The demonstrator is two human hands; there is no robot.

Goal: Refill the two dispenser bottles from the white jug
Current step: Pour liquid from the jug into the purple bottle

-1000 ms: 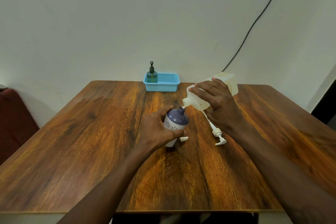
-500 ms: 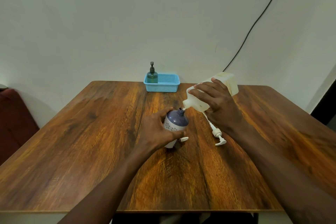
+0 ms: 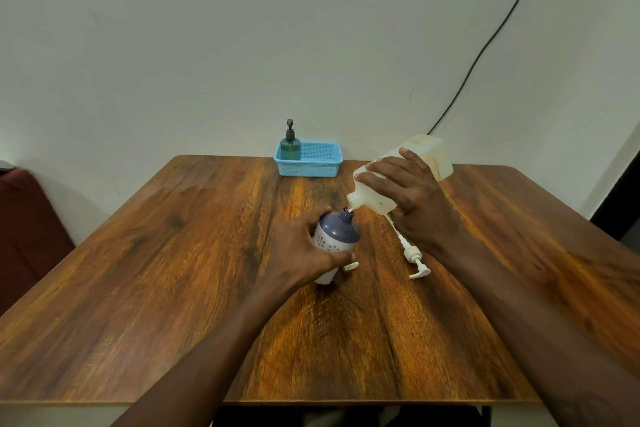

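My right hand (image 3: 412, 198) grips the white jug (image 3: 429, 156), tipped steeply down to the left so its spout sits just over the open neck of a purple and white dispenser bottle (image 3: 337, 232). My left hand (image 3: 304, 250) is wrapped round that bottle, which stands on the wooden table (image 3: 173, 253) and leans slightly. The bottle's white pump head (image 3: 414, 256) lies loose on the table to its right, its tube running under my right hand. A green dispenser bottle (image 3: 290, 144), pump on, stands in the left end of a blue basket (image 3: 318, 163) at the table's far edge.
A small white piece (image 3: 352, 265) lies on the table beside the purple bottle's base. A black cable (image 3: 485, 45) runs down the wall behind the jug. A dark red seat (image 3: 27, 229) sits left of the table.
The jug's rear end has risen a little, tipping the spout more steeply over the purple bottle. Both hands keep their holds and positions.
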